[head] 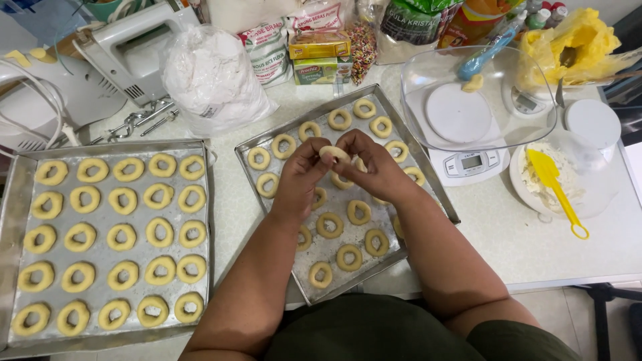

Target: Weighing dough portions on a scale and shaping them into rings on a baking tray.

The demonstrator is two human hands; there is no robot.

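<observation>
head view: left hand (299,175) and right hand (372,167) meet, fingertips pinched on a dough ring (334,154) above the half-filled tray (249,175). best pressed lightly, keeping its hole round and joint closed.

Full tray (13,200) L; mixer (127,47), flour bag (210,77); scale (468,164), yellow spatula (558,190) R.

Two trays side by side: full tray (13,200) left, second tray (244,150) centre, scale (468,164) right, packets (321,57) behind.
</observation>
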